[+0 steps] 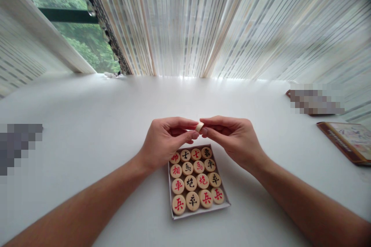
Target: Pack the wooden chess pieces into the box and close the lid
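Note:
Between my two hands is a small pale xiangqi piece [199, 126], seen nearly edge-on, so its marked face is hidden. My left hand [171, 135] pinches it from the left with thumb and fingertips. From the right, the thumb and fingers of my right hand [232, 133] close on the same piece. Just below the hands lies a shallow open box [203, 214] holding rows of round wooden xiangqi pieces [190, 182] with red or black characters facing up. My left hand overlaps the box's upper left corner.
All of this rests over a white table [121, 104]. At the right edge lies a brown-bordered flat item [348, 142], with a blurred-out object [315, 101] behind it. Another pixelated dark object [17, 146] is at far left. Striped sheer curtains [179, 23] hang behind the table.

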`<move>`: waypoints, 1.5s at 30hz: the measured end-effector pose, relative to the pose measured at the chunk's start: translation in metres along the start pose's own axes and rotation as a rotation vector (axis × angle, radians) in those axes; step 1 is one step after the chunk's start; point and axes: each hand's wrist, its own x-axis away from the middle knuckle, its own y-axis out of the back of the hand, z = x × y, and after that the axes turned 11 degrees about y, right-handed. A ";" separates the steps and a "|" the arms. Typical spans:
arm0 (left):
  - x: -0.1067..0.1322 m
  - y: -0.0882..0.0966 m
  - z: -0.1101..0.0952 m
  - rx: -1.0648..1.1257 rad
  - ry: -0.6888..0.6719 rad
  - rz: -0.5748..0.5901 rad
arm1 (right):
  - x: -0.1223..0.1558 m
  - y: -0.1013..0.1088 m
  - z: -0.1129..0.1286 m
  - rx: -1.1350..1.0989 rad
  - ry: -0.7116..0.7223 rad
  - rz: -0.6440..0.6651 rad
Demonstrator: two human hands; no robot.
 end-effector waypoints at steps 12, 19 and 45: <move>0.003 0.002 0.001 -0.316 -0.191 -0.094 | 0.004 0.000 -0.003 -0.198 -0.202 0.035; 0.003 0.002 0.000 -0.368 -0.247 -0.091 | 0.003 -0.002 -0.002 -0.216 -0.234 -0.003; 0.007 -0.004 -0.004 -0.411 -0.267 -0.071 | 0.001 -0.004 0.000 -0.232 -0.286 0.025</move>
